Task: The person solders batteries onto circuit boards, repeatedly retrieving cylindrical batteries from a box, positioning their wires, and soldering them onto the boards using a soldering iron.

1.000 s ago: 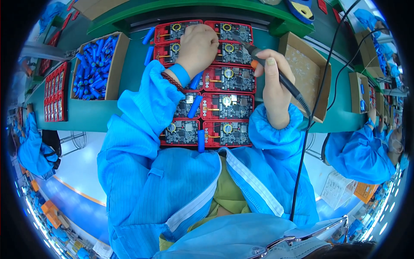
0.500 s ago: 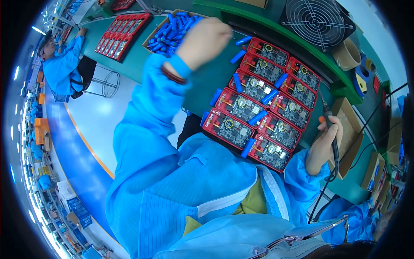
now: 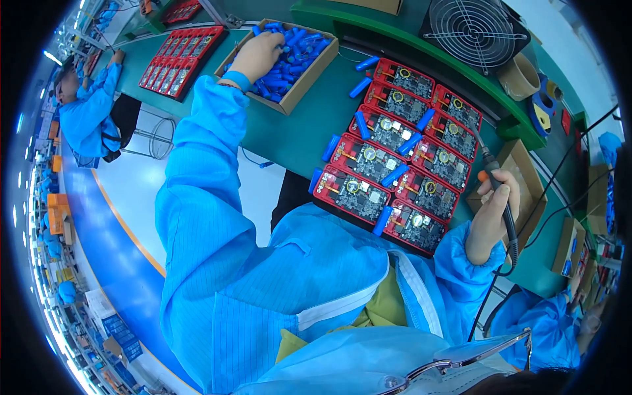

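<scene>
My left hand is over a cardboard box heaped with blue cylindrical batteries. Its fingers are bent down among them, so whether they grip one is hidden. A soldering iron is gripped in my right hand, tip pointing up and away, close to the right edge of the red housings. Each red housing holds a circuit board; they stand in two columns. Blue batteries lie along the left column's outer side, and several more, such as this battery, lie between the columns.
At the far left stands another group of red housings. A green rail runs behind the boards, with a fan beyond it. An open cardboard box and tape rolls are at right. A co-worker sits at left.
My left hand has moved left from above the table into the box of batteries. My right hand still holds the soldering iron at nearly the same place.
</scene>
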A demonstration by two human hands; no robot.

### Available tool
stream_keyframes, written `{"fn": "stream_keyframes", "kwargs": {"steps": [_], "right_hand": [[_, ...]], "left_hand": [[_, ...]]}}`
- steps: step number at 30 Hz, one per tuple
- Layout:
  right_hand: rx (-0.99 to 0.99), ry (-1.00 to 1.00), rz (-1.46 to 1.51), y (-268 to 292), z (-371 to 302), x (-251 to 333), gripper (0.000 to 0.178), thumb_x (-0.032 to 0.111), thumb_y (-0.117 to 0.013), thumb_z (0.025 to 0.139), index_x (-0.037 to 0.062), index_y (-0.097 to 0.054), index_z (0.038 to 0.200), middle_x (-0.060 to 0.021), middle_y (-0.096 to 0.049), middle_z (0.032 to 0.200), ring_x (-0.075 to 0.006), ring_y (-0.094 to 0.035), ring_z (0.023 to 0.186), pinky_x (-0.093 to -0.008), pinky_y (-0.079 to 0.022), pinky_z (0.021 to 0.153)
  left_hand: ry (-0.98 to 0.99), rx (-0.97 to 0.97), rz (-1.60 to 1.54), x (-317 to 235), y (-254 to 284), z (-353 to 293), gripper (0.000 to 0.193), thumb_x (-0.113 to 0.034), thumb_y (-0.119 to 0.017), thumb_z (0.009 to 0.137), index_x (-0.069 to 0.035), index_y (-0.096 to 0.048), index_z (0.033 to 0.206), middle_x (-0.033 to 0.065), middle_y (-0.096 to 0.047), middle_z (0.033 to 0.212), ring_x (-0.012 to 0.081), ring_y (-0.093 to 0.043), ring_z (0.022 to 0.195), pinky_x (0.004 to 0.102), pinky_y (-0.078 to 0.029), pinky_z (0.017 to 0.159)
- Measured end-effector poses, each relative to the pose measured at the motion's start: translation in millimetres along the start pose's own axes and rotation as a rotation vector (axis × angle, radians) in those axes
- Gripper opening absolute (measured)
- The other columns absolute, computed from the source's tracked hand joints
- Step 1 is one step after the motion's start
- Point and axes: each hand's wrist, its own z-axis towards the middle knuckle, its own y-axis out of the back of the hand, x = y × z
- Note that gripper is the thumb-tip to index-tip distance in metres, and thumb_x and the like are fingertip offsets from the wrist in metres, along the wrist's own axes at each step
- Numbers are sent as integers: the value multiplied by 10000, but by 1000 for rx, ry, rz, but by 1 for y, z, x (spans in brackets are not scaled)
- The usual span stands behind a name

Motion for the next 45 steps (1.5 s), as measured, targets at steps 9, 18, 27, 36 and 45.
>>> {"fn": "stream_keyframes", "kwargs": {"steps": [9, 18, 27, 36, 45], "right_hand": [[-49, 48, 75, 8, -7, 0, 262, 185, -430, 958, -15, -580, 1037, -74, -575, 774, -106, -512, 694, -237, -399, 644], [209, 103, 3, -19, -5, 15, 462, 22, -728, 720, 61, -555, 1145, -89, -611, 975, -210, -587, 926, -312, -458, 835], [170, -43, 155, -4, -9, 9, 339, -30, -608, 801, 55, -550, 1124, -50, -581, 893, -95, -563, 846, -243, -466, 737], [320, 7, 135, 19, -4, 6, 299, -32, -600, 812, 44, -564, 1098, -72, -593, 906, -126, -582, 813, -260, -474, 716], [63, 265, -221, 15, -3, 0, 351, -55, -651, 722, 80, -596, 1041, -110, -624, 870, -288, -578, 740, -350, -475, 661]], "left_hand": [[335, 93, -1159, -110, 84, -13, 167, -104, -576, 895, 9, -608, 1013, 88, -659, 851, 129, -646, 757, 232, -525, 711], [100, 601, -1402, -265, 58, -27, 67, -83, -531, 919, -28, -560, 944, 36, -565, 940, 106, -606, 753, 218, -494, 657], [43, 672, -1657, -311, 35, -30, 89, -116, -574, 897, -29, -591, 883, -13, -557, 809, 46, -495, 755, 213, -408, 677], [107, 958, -1641, -324, 26, -30, 108, -131, -584, 877, -23, -585, 871, -9, -561, 800, 73, -512, 748, 226, -416, 672], [-272, 233, -1030, -346, 21, -31, 46, -57, -532, 904, -19, -533, 877, 21, -500, 712, 83, -466, 641, 248, -394, 569]]}}
